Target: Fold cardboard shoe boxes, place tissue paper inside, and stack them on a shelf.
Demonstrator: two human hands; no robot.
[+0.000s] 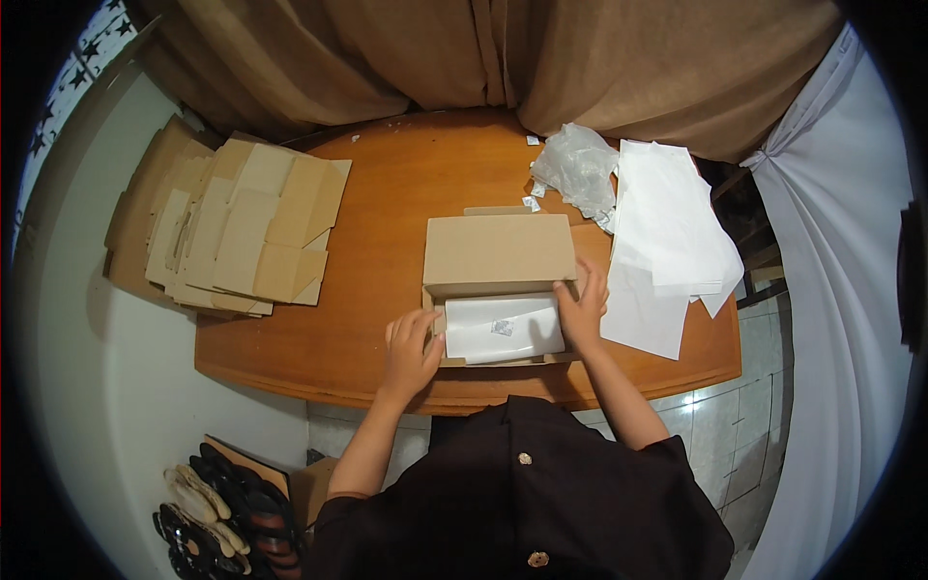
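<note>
A brown cardboard box [500, 249] stands near the table's front edge with its lid raised. White paper [474, 338] lines its inside, and a small pale sachet [502, 328] lies on the paper. My left hand [413, 350] is at the box's left wall, fingers outside and thumb by the rim. Around the right wall, near the lid's corner, curl the fingers of my right hand [582, 307]. Part of each hand's grip is hidden by the cardboard.
Flattened cardboard boxes [246, 222] are stacked on the table's left. White paper sheets [667, 222] and a clear plastic bag [577, 169] lie at the right, with several small sachets [531, 203] beside them. Sandals and shoes [232, 507] sit at the lower left.
</note>
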